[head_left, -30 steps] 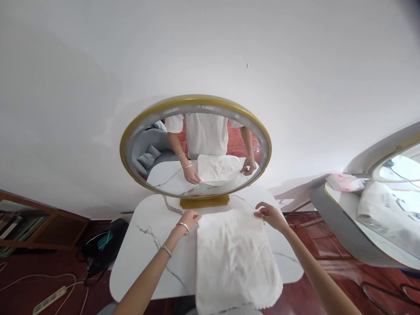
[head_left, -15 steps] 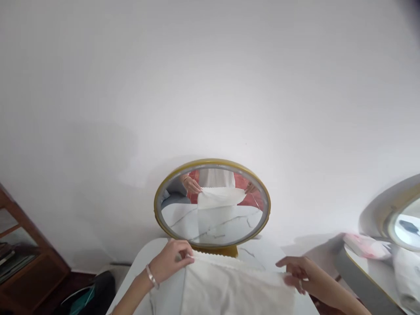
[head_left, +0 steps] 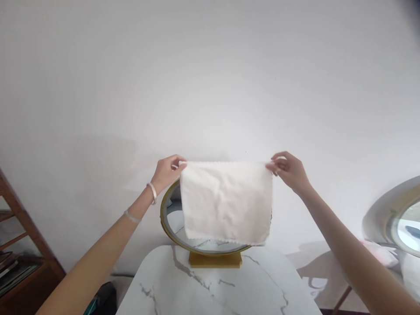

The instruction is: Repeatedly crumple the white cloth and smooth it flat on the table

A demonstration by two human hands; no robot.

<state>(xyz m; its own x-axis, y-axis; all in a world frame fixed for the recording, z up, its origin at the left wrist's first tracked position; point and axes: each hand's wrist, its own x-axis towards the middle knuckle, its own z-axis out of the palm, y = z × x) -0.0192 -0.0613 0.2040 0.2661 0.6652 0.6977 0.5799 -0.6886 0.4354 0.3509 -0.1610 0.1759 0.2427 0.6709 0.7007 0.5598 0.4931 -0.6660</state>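
Observation:
A white cloth (head_left: 226,201) with a zigzag-cut edge hangs stretched between my two hands. My left hand (head_left: 169,170) pinches its top left corner, and my right hand (head_left: 288,168) grips the top right corner, slightly blurred. Behind the cloth stands an oval mirror (head_left: 173,218) with a gold frame; most of its glass is covered from view, with the left side and lower rim showing. Its gold base (head_left: 215,260) rests on a white marble-patterned table (head_left: 210,293). Whether the cloth touches the mirror, I cannot tell.
A second round mirror (head_left: 410,223) stands at the right, with a pink and white packet (head_left: 382,253) below it, partly behind my right arm. A brown wooden shelf (head_left: 19,240) is at the left. A pale wall (head_left: 210,78) rises behind the table.
Both hands have lifted the cloth from low over the table up in front of the mirror. It now hangs upright and covers most of the glass; the tabletop shows below.

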